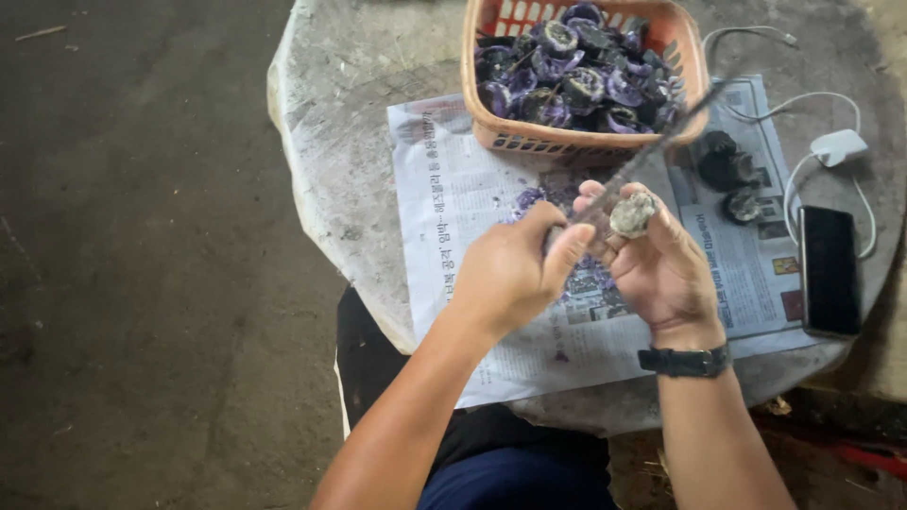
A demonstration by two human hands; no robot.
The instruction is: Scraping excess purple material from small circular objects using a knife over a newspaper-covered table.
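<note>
On the left of the stone slab (331,85), over the spread newspaper (472,217), my left hand (510,274) is curled tight around the handle of a long thin blade (652,146). The blade runs from my fist up toward two o'clock, its long axis slanting across the lower right corner of the orange basket (491,132). Just beside it, at about three o'clock from my left fist, my right hand (661,269) lies palm up with the fingers cupped around a small grey lumpy shell (631,214), pinched near the fingertips. The shell sits touching or almost touching the blade's near end, on its right side; whether the edge is already in it I cannot tell. My left hand is the nearer one to the blade's work, my right only steadies the piece. At twelve o'clock the basket is heaped with purple-lined shells (576,76). Farther right, three dark pieces (727,170) rest on the paper, then a white charger (836,146) and a black phone (829,271).
</note>
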